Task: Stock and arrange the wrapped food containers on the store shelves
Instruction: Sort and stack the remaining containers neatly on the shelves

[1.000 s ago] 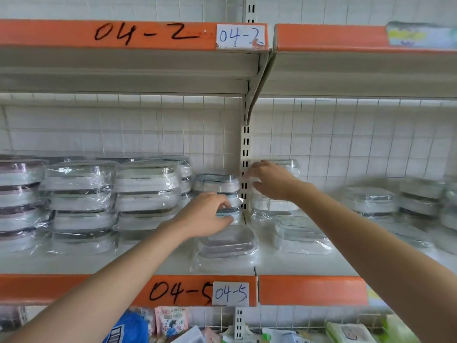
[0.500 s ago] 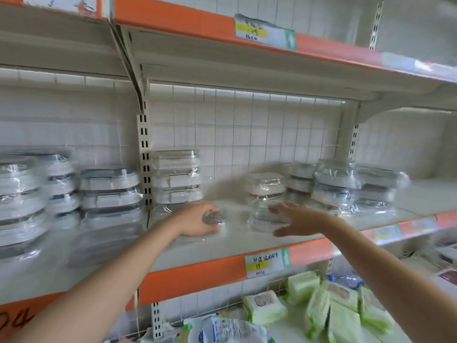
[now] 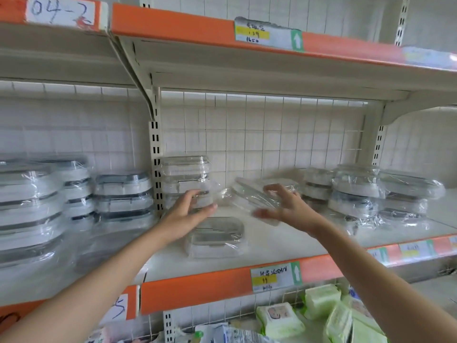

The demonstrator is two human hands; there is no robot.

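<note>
Clear wrapped food containers stand on the white middle shelf (image 3: 284, 246). My right hand (image 3: 286, 206) grips a tilted wrapped container (image 3: 249, 198) above the shelf, fingers over its top and thumb under its near edge. My left hand (image 3: 190, 210) is spread with loose fingers against the lower front of a stack of containers (image 3: 185, 177) beside the upright post. A single container (image 3: 215, 235) lies flat on the shelf just below and between both hands.
More stacks stand left of the post (image 3: 122, 194) and at the far left (image 3: 27, 209), and several at the right (image 3: 356, 191). The upper shelf (image 3: 197, 30) hangs overhead. Green wipe packs (image 3: 321, 298) lie on the lower shelf.
My right hand has taken a container off the shelf and holds it tilted. My left hand has risen from the low container to the stack by the post.
</note>
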